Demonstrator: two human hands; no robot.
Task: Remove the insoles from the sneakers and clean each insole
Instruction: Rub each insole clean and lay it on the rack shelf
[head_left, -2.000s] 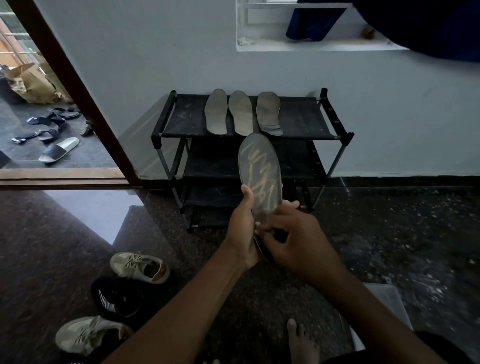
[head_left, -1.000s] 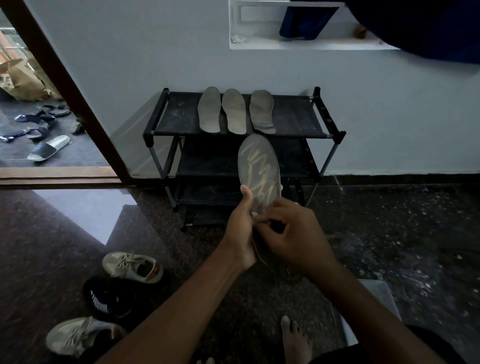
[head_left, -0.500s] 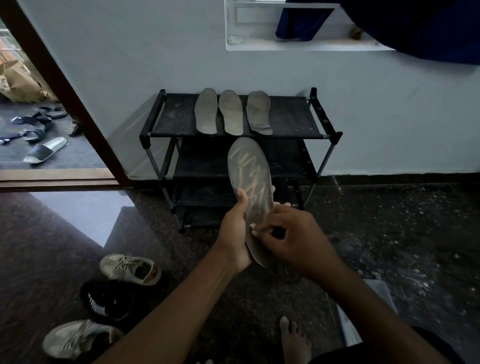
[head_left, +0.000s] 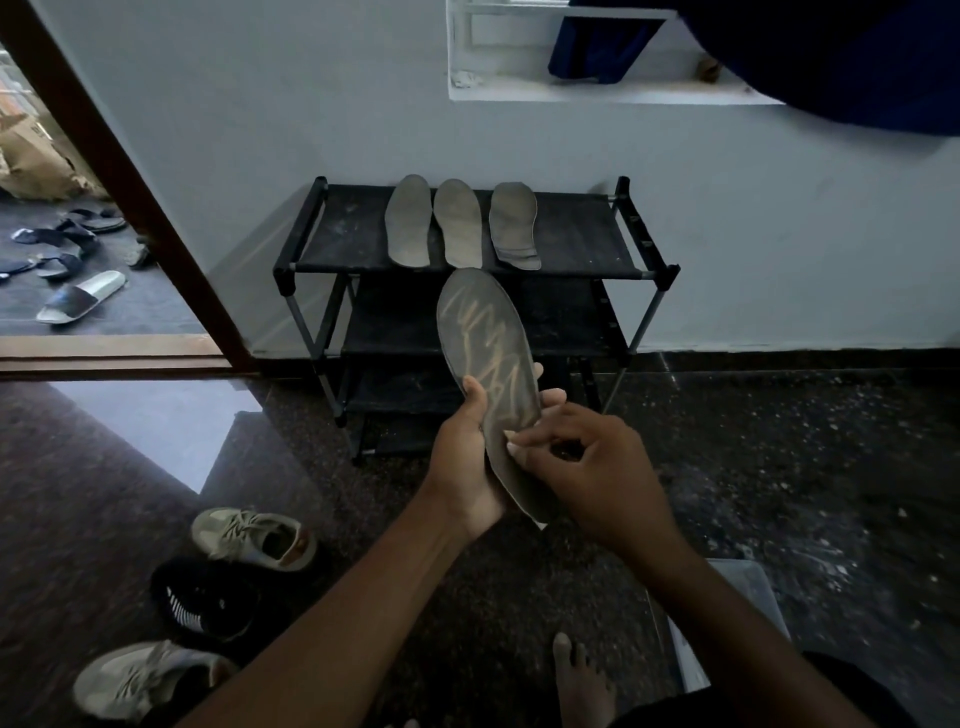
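Dark speckled floor (head_left: 779, 467), pale wall; a black three-tier shoe rack (head_left: 571, 244) is set against the wall. Three insoles (head_left: 457, 223) are laid side by side on the top tier, toes toward the wall, presumably already dealt with.

Three sneakers are seen at lower left: a beige sneaker (head_left: 254, 538), a black sneaker (head_left: 208, 603) just beside it, a second beige sneaker (head_left: 140, 680) nearest the camera. A pale box or tray corner (head_left: 748, 603) is partly hidden under the right forearm; what it is cannot be told.

The fourth insole (head_left: 488, 358) is held upright in front of the rack's lower tiers, well clear of the floor. Pale zigzag marks are seen across its face.

Left hand (head_left: 467, 457): closed around the insole's heel half, thumb on the front face, fingers wrapped behind. Right hand (head_left: 587, 467): loosely curled, fingertips (head_left: 514, 449) pressed on the insole's lower face; nothing else is seen in it.

Step judged: surface being rubbed or picked clean by fingertip.

To be done well: the back should be braced by the left fingers so the thin sole is not buckled; strokes are best carried heel to toe, edge to edge, so that no patch is skipped.
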